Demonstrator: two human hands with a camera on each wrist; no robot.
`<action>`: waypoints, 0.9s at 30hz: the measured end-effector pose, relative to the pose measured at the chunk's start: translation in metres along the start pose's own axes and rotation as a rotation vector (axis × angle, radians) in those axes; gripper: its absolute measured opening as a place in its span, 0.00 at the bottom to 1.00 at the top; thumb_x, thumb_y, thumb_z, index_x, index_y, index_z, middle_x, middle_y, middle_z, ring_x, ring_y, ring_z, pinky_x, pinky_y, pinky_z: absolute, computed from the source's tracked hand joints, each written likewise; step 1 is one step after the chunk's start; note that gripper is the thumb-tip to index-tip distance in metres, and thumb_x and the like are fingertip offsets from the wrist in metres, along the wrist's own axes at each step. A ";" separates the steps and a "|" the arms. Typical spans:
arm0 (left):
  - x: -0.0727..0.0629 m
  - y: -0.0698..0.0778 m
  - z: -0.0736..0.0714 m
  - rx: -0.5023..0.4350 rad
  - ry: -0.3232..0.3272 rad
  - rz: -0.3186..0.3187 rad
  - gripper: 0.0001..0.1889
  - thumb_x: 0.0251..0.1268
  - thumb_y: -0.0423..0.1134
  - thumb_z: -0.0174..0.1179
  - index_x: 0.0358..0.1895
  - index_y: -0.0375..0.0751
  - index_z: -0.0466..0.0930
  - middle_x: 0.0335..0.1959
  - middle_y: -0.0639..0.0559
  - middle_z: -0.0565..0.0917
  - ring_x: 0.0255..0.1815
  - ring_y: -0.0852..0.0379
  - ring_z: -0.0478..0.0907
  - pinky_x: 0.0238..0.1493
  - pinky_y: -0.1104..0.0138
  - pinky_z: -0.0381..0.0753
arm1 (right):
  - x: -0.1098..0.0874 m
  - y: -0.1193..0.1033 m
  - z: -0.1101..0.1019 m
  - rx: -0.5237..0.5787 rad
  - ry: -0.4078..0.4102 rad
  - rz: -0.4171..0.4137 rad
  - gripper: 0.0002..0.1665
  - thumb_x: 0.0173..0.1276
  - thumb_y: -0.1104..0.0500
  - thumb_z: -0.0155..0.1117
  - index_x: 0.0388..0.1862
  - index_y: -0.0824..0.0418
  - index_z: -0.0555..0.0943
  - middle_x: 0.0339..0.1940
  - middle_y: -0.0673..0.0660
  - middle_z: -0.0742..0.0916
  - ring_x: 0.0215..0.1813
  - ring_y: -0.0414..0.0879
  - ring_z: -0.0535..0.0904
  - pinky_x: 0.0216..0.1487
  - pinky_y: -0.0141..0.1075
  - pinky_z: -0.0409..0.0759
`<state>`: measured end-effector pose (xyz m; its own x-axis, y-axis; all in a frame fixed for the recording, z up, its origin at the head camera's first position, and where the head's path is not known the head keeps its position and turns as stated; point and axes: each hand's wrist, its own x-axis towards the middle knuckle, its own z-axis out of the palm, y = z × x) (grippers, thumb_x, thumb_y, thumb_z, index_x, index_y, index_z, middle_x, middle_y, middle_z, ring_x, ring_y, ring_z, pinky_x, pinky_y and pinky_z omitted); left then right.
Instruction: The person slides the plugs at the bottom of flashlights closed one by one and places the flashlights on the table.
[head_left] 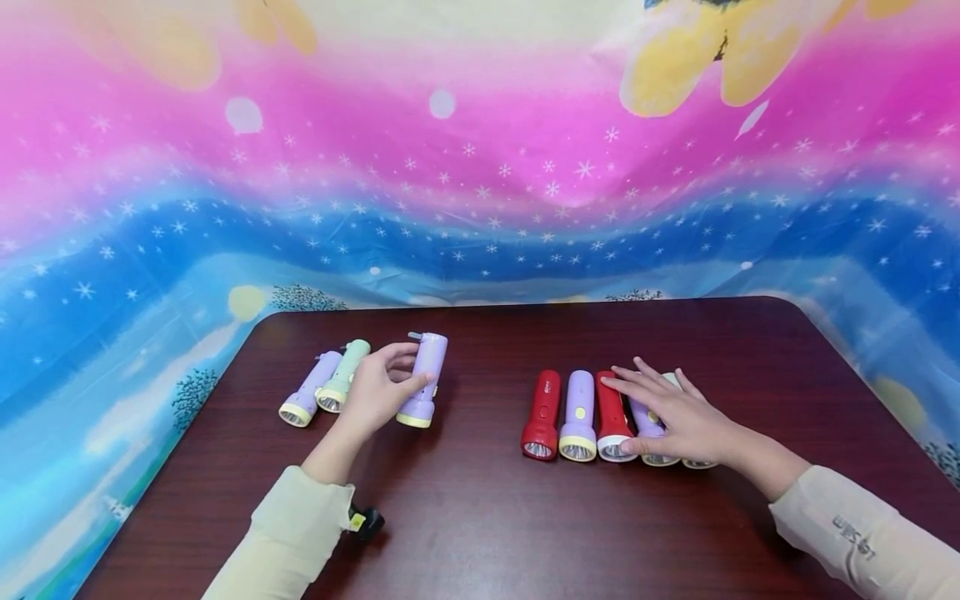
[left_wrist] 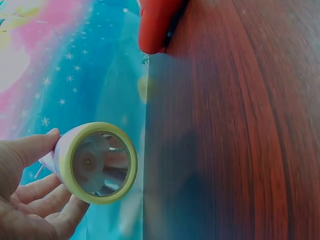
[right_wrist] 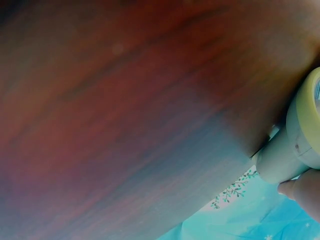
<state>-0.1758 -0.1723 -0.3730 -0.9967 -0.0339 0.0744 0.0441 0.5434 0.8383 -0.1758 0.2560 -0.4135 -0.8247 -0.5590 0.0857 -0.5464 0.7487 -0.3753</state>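
Observation:
My left hand pinches a purple flashlight between thumb and fingers, its yellow-rimmed head pointing down toward me. In the left wrist view that flashlight's lens faces the camera. My right hand lies spread over the right end of a row of flashlights, fingers fairly straight. Under or beside it are a red flashlight, a purple one and a pale green one, all partly covered. Farther left in the row lie another red flashlight and a purple one.
Left of my left hand, a purple flashlight and a mint green one lie side by side. Everything rests on a dark brown wooden table. A colourful patterned cloth hangs behind and at both sides.

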 end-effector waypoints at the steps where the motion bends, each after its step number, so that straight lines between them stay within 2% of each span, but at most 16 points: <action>1: 0.000 0.001 0.001 -0.004 -0.001 0.001 0.27 0.59 0.36 0.71 0.62 0.37 0.77 0.53 0.36 0.85 0.47 0.43 0.86 0.51 0.54 0.86 | 0.000 0.000 0.000 0.002 -0.001 0.000 0.52 0.56 0.31 0.70 0.77 0.42 0.63 0.79 0.59 0.66 0.81 0.64 0.50 0.69 0.76 0.45; 21: -0.001 0.019 0.020 -0.192 0.004 0.051 0.26 0.58 0.34 0.71 0.61 0.35 0.78 0.53 0.35 0.85 0.45 0.45 0.86 0.51 0.57 0.85 | 0.000 0.001 -0.003 0.069 -0.025 0.008 0.52 0.55 0.32 0.71 0.77 0.42 0.63 0.79 0.61 0.65 0.81 0.68 0.49 0.69 0.77 0.42; 27: -0.001 0.024 0.027 -0.244 -0.002 0.056 0.26 0.58 0.33 0.71 0.61 0.36 0.77 0.53 0.36 0.85 0.45 0.45 0.87 0.51 0.56 0.85 | 0.000 0.002 -0.003 0.079 -0.022 -0.002 0.52 0.55 0.34 0.73 0.77 0.42 0.64 0.79 0.61 0.65 0.80 0.69 0.49 0.68 0.77 0.43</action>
<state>-0.1753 -0.1369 -0.3679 -0.9923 -0.0077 0.1233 0.1141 0.3257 0.9386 -0.1774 0.2581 -0.4112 -0.8198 -0.5687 0.0669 -0.5342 0.7175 -0.4470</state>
